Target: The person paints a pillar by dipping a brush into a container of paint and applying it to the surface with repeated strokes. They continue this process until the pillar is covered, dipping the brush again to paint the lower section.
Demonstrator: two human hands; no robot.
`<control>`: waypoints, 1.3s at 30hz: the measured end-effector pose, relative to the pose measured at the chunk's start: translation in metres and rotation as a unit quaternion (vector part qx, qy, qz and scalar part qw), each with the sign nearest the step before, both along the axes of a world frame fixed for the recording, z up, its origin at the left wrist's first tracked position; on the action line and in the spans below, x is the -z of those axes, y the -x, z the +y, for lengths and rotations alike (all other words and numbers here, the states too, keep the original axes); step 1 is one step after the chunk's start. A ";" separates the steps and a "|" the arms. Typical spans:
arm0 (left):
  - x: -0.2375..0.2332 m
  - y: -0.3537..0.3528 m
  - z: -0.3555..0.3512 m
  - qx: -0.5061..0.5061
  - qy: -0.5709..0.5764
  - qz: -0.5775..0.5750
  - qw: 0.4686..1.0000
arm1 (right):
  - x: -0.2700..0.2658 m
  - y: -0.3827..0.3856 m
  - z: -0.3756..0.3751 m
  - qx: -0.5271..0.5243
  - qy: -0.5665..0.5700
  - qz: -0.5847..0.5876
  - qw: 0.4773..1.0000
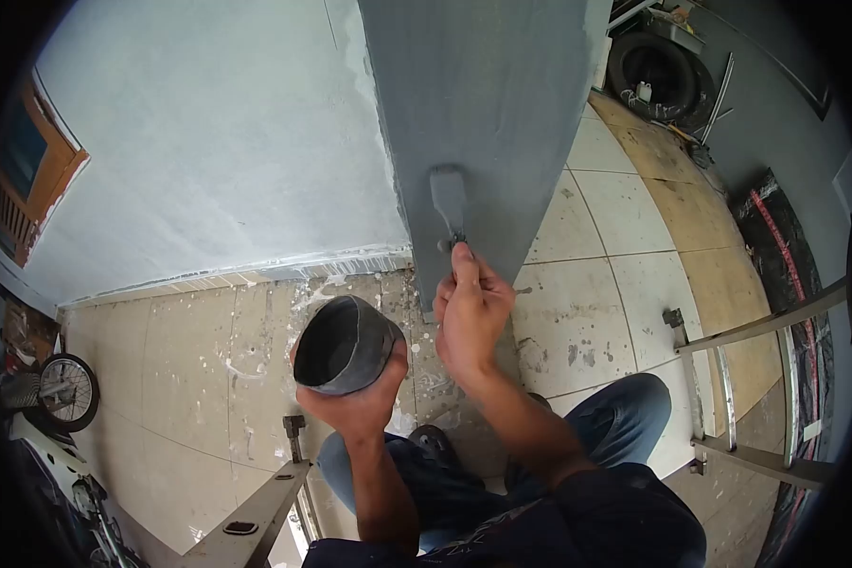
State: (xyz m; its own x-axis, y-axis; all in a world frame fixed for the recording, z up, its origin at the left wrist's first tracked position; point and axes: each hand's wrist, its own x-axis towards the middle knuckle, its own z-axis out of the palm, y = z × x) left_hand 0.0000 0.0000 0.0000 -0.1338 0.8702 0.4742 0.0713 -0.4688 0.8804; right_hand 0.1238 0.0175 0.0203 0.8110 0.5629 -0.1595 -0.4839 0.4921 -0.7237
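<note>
My right hand (473, 317) is closed around the handle of a paintbrush (449, 194). The brush points up, its grey-coated bristles against the grey-painted pillar (488, 85). Lower and to the left, my left hand (362, 405) wraps round the base of a dark, bowl-like paint pot (374, 346). Its mouth tilts toward me, and the inside is coated dark grey. A pale wall (218, 133) meets the pillar on the left, with a rough paint edge along the corner.
Metal ladder parts stand at my right (776, 322) and lower left. White spatters mark the tiled floor (189, 379). A bicycle wheel (69, 393) is at far left, below a wood-framed window (59, 156). Tyres (648, 76) lie at the upper right, near brown floor sheets (719, 284).
</note>
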 end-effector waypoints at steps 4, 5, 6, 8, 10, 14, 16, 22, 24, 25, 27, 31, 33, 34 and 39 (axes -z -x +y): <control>0.005 -0.010 -0.012 -0.016 -0.003 -0.019 1.000 | -0.068 -0.031 -0.002 -0.027 -0.097 -0.087 0.991; 0.004 -0.011 -0.012 -0.012 -0.004 -0.028 1.000 | -0.075 -0.035 0.000 -0.033 -0.135 -0.117 0.983; 0.004 -0.011 -0.012 -0.010 -0.006 -0.031 0.999 | -0.073 -0.035 -0.001 -0.031 -0.136 -0.121 0.983; 0.006 -0.010 -0.015 0.001 0.016 -0.009 1.000 | -0.052 -0.035 -0.004 -0.045 -0.091 -0.085 0.991; 0.003 -0.014 -0.016 -0.004 0.012 -0.018 1.000 | -0.002 -0.031 -0.008 -0.035 -0.039 -0.049 0.997; -0.003 -0.015 -0.019 -0.004 0.012 -0.020 1.000 | 0.097 -0.014 -0.018 0.033 0.100 0.024 0.994; -0.001 -0.014 -0.018 -0.005 0.004 -0.019 1.000 | 0.105 -0.015 -0.025 0.025 0.123 0.053 0.991; -0.001 -0.015 -0.012 0.006 0.015 -0.033 0.999 | 0.032 -0.024 -0.032 -0.020 0.100 0.075 0.992; 0.002 -0.017 -0.012 0.000 0.019 -0.033 0.999 | -0.013 -0.032 -0.029 -0.022 0.023 0.016 0.999; 0.003 -0.016 -0.012 -0.004 0.019 -0.026 0.999 | -0.033 -0.038 -0.027 -0.023 -0.006 -0.003 1.000; 0.000 -0.017 -0.010 -0.009 0.010 -0.020 1.000 | -0.064 -0.041 -0.022 0.004 -0.043 -0.046 0.998; -0.002 -0.014 -0.012 0.011 -0.002 -0.036 0.999 | -0.103 -0.061 -0.013 0.035 -0.171 -0.181 0.968; 0.001 -0.012 -0.011 0.016 -0.006 -0.033 0.999 | -0.107 -0.074 -0.003 0.021 -0.125 -0.212 0.969; 0.002 -0.012 -0.010 0.012 -0.007 -0.033 0.999 | -0.106 -0.079 -0.001 0.010 -0.076 -0.242 0.967; 0.002 -0.012 -0.007 0.013 -0.002 -0.041 0.999 | -0.068 -0.128 0.000 0.063 0.043 -0.469 0.880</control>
